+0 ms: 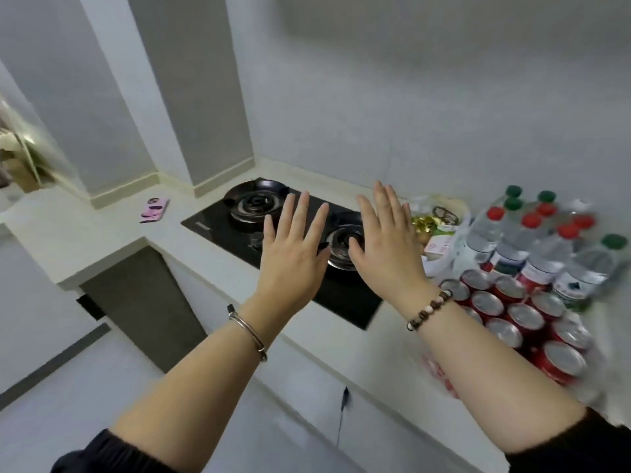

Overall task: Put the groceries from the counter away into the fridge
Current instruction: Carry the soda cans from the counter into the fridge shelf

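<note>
My left hand (pixel 293 250) and my right hand (pixel 386 244) are both raised in front of me with fingers spread straight, palms away, holding nothing. They hover above the black gas hob (pixel 239 230). To the right on the white counter (pixel 112 233) stand several red drink cans (pixel 522 319) in a pack. Behind the cans are several clear water bottles (pixel 546 247) with red and green caps. A plastic bag of packaged food (pixel 438 223) lies between the hob and the bottles. No fridge is in view.
A pink phone (pixel 154 209) lies on the counter left of the hob. A dark recess (pixel 136 302) opens under the counter's corner. Grey wall panels rise behind. A thin black cord (pixel 342 414) hangs down the cabinet front.
</note>
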Demonstrator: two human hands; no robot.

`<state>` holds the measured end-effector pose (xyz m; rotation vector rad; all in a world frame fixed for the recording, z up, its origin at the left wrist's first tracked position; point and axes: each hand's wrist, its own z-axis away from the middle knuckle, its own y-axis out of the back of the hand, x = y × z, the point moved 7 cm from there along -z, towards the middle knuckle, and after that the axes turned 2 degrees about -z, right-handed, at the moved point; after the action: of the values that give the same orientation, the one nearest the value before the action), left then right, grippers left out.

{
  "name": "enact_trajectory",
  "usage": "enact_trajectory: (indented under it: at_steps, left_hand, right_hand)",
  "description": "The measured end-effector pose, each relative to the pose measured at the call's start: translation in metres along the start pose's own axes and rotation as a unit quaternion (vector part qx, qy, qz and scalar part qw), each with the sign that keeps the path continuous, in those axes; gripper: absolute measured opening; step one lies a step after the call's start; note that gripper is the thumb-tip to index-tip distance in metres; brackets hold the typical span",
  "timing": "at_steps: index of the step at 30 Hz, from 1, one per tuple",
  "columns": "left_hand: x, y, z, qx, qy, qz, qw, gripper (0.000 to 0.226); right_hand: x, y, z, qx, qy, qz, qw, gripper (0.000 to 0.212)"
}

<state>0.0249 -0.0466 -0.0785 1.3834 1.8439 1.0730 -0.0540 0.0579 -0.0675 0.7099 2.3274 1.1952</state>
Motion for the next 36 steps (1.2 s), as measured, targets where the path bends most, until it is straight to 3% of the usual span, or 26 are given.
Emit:
enact_trajectory:
  at_steps: [9,16,19,24,30,36]
  left_hand:
    - [0.128,-0.087,-0.029,-0.058,-0.109,0.147,0.981,0.058]
    - [0.195,-0.132,-0.003,-0.173,-0.188,0.271,0.928,0.059]
    - [0.212,-0.149,0.008,-0.233,-0.146,0.316,0.908,0.053]
    - [0.221,-0.166,0.018,-0.249,-0.071,0.385,0.886,0.051]
    - [0.219,-0.169,0.022,-0.24,-0.002,0.442,0.864,0.053]
    - [0.218,-0.186,0.024,-0.281,0.029,0.42,0.862,0.059]
  right_hand:
    - [0.173,-0.015,0.087,-0.048,-0.202,0.014,0.978,0.057]
    - [0.217,-0.005,0.157,-0.033,-0.335,-0.038,0.941,0.053]
    - [0.213,-0.005,0.181,-0.02,-0.376,-0.06,0.925,0.052]
    - [0.204,-0.019,0.203,0.003,-0.391,-0.061,0.918,0.047]
    - [0.2,-0.036,0.21,0.025,-0.435,-0.103,0.894,0.068]
    - [0.209,-0.046,0.217,0.079,-0.496,-0.141,0.853,0.079]
